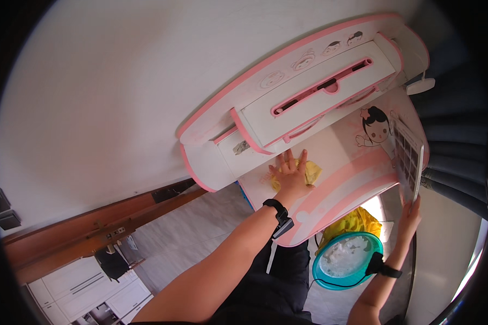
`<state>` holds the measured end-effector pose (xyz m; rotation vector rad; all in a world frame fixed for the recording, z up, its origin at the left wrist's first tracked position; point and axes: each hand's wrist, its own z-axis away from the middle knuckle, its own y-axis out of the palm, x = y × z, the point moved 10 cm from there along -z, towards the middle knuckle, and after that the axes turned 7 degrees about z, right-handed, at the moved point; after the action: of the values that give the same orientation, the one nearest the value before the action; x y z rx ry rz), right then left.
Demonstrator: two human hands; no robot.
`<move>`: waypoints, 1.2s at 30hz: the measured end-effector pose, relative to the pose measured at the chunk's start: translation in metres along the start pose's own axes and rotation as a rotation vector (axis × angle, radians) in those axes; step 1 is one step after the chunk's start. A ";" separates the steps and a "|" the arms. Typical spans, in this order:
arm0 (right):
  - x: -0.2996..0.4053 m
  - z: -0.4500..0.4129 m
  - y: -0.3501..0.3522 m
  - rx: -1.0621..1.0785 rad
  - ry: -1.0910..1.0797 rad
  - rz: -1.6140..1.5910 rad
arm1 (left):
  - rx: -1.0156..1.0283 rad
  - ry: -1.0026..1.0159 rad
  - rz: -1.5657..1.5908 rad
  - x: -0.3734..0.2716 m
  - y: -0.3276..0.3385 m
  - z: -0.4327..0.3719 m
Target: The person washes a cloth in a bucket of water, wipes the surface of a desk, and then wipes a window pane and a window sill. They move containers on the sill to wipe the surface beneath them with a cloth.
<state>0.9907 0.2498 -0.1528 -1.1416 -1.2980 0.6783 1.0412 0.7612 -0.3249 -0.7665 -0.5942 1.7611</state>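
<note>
My left hand [291, 178] lies flat with its fingers spread on a crumpled yellow cloth [313, 172]. It presses the cloth against the white and pink desktop [336, 142], just in front of the shelf unit. My right hand [410, 209] grips the lower end of a thin book or board [408, 156]. Dark squares in a grid cover the face of this thin piece, which is raised on edge at the desktop's right side. A black device is strapped to each wrist.
The pink-trimmed shelf unit [321, 93] stands at the back of the desk against the wall. On the floor below is a teal basin [318, 268] of sudsy water beside a yellow plastic bag [351, 223]. Dark curtains [455, 142] hang at the right.
</note>
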 end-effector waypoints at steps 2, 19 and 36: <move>0.034 0.043 -0.003 0.022 0.072 -0.094 | -0.061 0.048 0.052 0.006 -0.001 0.009; 0.481 0.149 0.078 0.174 -0.770 -0.949 | -0.111 0.295 1.639 0.202 -0.108 0.190; 0.407 0.108 0.179 0.354 -0.363 -0.685 | -0.796 0.663 0.791 0.166 -0.302 0.217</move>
<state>1.0051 0.7070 -0.1736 -0.2469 -1.6692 0.5727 1.0350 1.0052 0.0012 -2.2748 -0.5536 1.7424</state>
